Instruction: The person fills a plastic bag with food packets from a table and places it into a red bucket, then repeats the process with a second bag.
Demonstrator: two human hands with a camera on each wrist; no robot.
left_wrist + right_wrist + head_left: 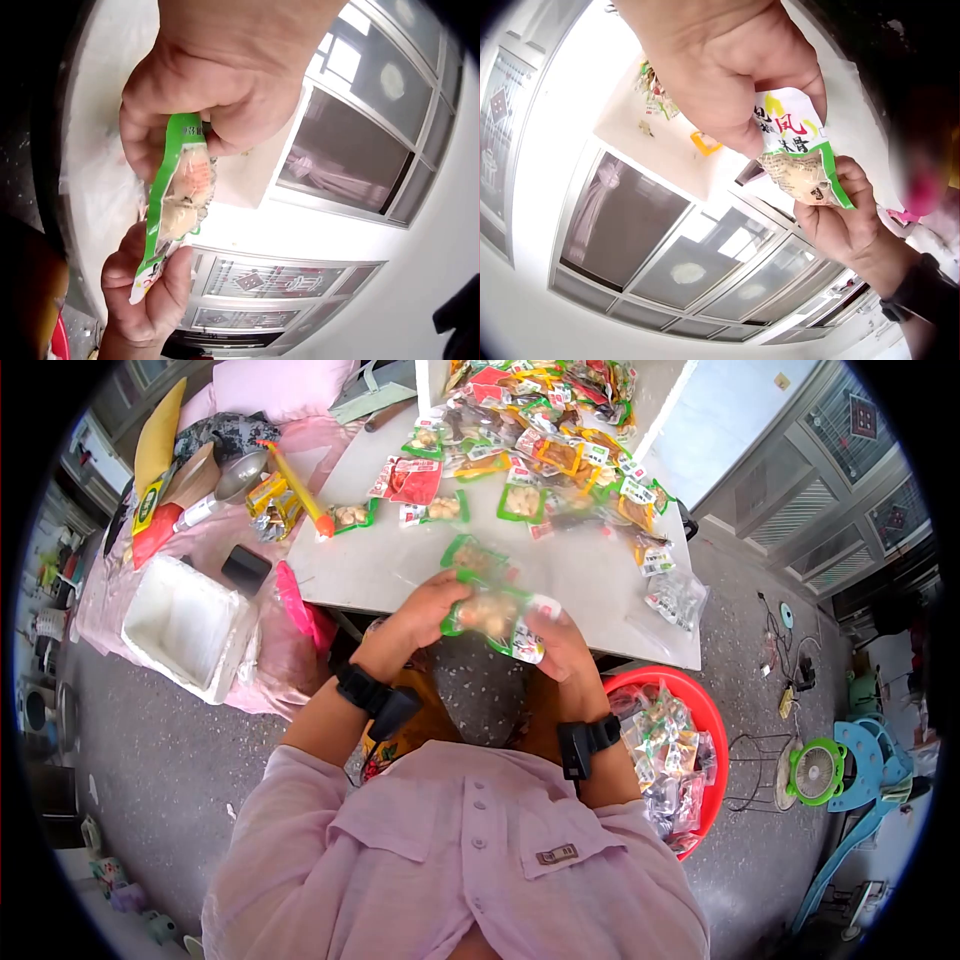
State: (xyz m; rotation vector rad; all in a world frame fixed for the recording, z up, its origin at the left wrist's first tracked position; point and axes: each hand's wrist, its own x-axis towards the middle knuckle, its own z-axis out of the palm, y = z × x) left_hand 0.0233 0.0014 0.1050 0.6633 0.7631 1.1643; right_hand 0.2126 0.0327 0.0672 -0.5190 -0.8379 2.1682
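A clear-fronted packet (487,614) with green edges and pale lumps inside is held between both hands above the table's front edge. My left hand (432,610) pinches its green end; my right hand (566,647) pinches the white printed end. In the left wrist view the packet (180,191) hangs from the left hand (217,97), with the right hand (146,292) at its lower end. The right wrist view shows red and black characters on the packet (799,154), between the right hand (735,75) and left hand (844,221). Another green-edged packet (478,556) lies just beyond.
A heap of mixed packets (560,440) covers the back of the table (370,575), several single packets in front of it. A red tub (715,760) of packets stands on the floor at the right. At the left are a white foam box (185,625) and an orange-tipped stick (300,490).
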